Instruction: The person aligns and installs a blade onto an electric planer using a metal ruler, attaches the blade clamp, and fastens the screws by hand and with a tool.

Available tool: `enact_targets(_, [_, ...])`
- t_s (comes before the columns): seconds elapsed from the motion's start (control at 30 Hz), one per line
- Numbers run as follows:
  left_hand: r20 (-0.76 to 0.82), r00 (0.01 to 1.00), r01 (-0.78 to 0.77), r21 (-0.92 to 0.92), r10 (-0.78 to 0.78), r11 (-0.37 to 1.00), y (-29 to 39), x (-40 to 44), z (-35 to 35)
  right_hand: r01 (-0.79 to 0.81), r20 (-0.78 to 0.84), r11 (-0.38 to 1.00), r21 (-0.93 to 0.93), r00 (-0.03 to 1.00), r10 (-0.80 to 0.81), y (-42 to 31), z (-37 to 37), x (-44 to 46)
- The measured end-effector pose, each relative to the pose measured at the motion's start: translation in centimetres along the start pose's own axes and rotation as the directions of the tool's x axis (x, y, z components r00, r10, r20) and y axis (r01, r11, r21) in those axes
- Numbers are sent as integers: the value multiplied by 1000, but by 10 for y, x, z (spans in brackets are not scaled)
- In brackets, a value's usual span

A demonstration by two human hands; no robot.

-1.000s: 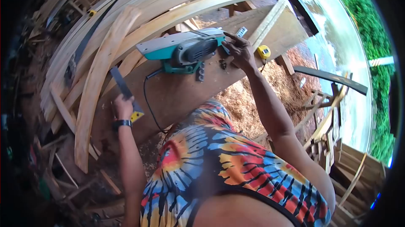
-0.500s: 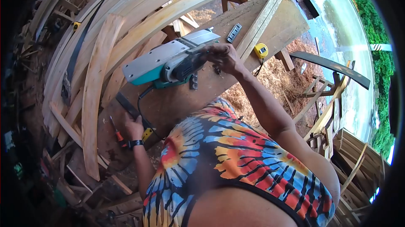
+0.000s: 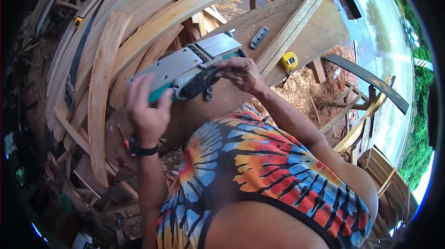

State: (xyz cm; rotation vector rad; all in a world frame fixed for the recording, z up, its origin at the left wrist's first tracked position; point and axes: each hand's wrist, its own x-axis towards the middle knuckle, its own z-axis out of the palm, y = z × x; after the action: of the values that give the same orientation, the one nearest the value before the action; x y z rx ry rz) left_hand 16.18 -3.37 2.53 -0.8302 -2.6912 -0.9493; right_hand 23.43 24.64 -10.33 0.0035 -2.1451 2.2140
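Observation:
A teal electric planer (image 3: pixel 178 63) lies upside down over the wooden bench (image 3: pixel 190 119), its flat grey metal sole facing up. My right hand (image 3: pixel 243 75) grips its near side by the black cover, fingers closed around that end. At the planer's left end, my left hand (image 3: pixel 148 114) is raised with fingers stretched and thumb apart, smeared by motion; whether the fingertips touch the sole I cannot tell. Just below the planer sits a small dark metal piece (image 3: pixel 208 94). A screwdriver (image 3: pixel 124 140) with a red handle lies beside my left wrist.
Further along the bench are a grey slotted metal block (image 3: pixel 259 37), a long wooden strip (image 3: pixel 292 29) and a yellow tape measure (image 3: pixel 289 60). Long planks (image 3: pixel 104 77) are stacked at the left. Wood shavings (image 3: pixel 296 98) cover the ground on the right.
My left hand has risen from the dark bar on the bench to the planer's left end. The planer's sole has tilted further upward, with my right hand still on it.

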Motion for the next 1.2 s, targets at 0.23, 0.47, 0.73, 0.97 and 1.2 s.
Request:
enact_targets(0.23, [339,941,-68,161,10,985,24,9,54,-76,21,994,75,997,75,-3,-2,1])
enact_targets(0.47, [290,957,-75,192,17,978,22,3,88,13,69,988,-156,998,-2,-14,-6,9])
enact_targets(0.73, [182,973,-163,107,142,981,15,-5,96,7,136,972,-237,990,26,-39,-29,23])
enact_targets(0.97, [192,974,-136,87,117,987,17,-3,89,-230,-97,512,-828,957,273,-1,-93,93])
enact_targets(1.2, [204,971,-146,89,125,985,15,-8,79,-192,-35,349,-917,912,409,32,-74,120])
